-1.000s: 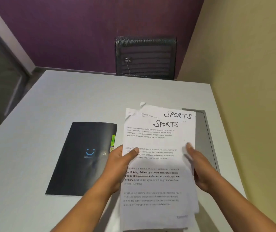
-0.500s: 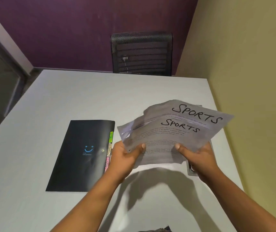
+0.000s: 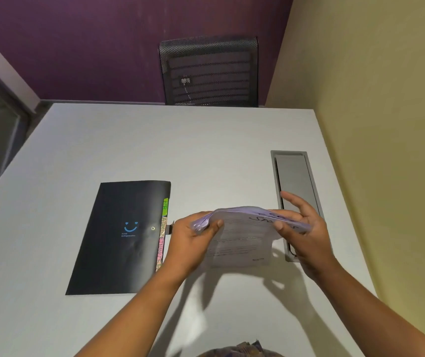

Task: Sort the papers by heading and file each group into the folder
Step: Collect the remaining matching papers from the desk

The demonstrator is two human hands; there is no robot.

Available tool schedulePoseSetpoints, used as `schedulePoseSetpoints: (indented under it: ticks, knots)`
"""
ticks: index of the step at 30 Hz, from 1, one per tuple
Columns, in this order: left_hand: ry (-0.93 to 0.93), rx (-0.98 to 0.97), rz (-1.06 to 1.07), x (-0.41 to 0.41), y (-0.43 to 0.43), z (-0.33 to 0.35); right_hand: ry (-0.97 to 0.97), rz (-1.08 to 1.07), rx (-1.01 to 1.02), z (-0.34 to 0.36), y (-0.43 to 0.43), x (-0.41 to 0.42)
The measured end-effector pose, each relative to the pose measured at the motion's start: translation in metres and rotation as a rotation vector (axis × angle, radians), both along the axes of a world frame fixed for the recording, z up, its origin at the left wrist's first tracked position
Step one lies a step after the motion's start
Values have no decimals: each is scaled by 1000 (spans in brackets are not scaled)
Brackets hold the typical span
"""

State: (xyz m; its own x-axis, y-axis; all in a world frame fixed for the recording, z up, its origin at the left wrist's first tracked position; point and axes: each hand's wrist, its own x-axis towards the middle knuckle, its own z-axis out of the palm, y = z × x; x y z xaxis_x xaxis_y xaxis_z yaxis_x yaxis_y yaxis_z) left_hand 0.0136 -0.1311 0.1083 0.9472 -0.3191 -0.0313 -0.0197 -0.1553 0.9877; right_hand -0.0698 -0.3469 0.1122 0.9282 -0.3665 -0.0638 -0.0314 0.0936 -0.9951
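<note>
A stack of white printed papers (image 3: 239,235) headed "SPORTS" is held above the table, turned sideways and tilted nearly flat. My left hand (image 3: 190,240) grips its left edge, thumb on top. My right hand (image 3: 301,228) holds the right edge, thumb over the heading, fingers spread. A black folder (image 3: 118,238) with a blue smiley lies closed on the table to the left of the papers. Coloured index tabs (image 3: 163,235) stick out along the folder's right edge.
The white table (image 3: 154,145) runs to a yellow wall on the right. A grey cable hatch (image 3: 294,181) is set into the table behind my right hand. A black mesh chair (image 3: 209,70) stands at the far edge.
The papers went from upright and facing me to tipped over forward and nearly flat, turned sideways. Both hands moved forward and lower with them.
</note>
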Motion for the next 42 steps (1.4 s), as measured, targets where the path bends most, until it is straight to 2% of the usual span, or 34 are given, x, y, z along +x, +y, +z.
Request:
schedulePoseSetpoints:
  ticks: [7, 10, 12, 15, 19, 22, 24, 27, 31, 34, 37, 41, 42]
  knots:
    - [-54, -196, 10, -3, 1, 30, -158, 3, -166, 32, 3, -1]
    - [-35, -140, 25, 2, -4, 11, -66, 4, -166, 16, 5, 3]
    - [38, -57, -21, 4, -7, -4, 38, -7, -141, -2, 10, 6]
    - [39, 33, -99, 2, -6, -21, 153, -47, -102, -22, 17, 8]
    - [-35, -14, -11, 0, 2, -24, 149, -141, -112, -20, 19, 8]
    - [-120, 41, 19, 0, 3, -26, 98, -105, -156, -21, 23, 5]
    - [-85, 112, 18, 0, 5, -34, 169, -78, -156, -28, 26, 4]
    - [-16, 120, 38, 1, 3, -47, 272, -110, -187, -36, 26, 5]
    - [-18, 43, 8, -3, 5, -47, 237, -114, -181, -36, 18, -1]
    - [-29, 137, -19, -4, 9, -59, 295, 7, -206, -47, 20, -5]
    - [-82, 180, 2, -6, 12, -61, 350, -30, -247, -49, 23, -3]
    - [5, 204, -7, -11, 21, -65, 283, -80, -257, -47, 25, -9]
    - [-29, 227, 13, -12, 24, -74, 297, -52, -276, -51, 27, -13]
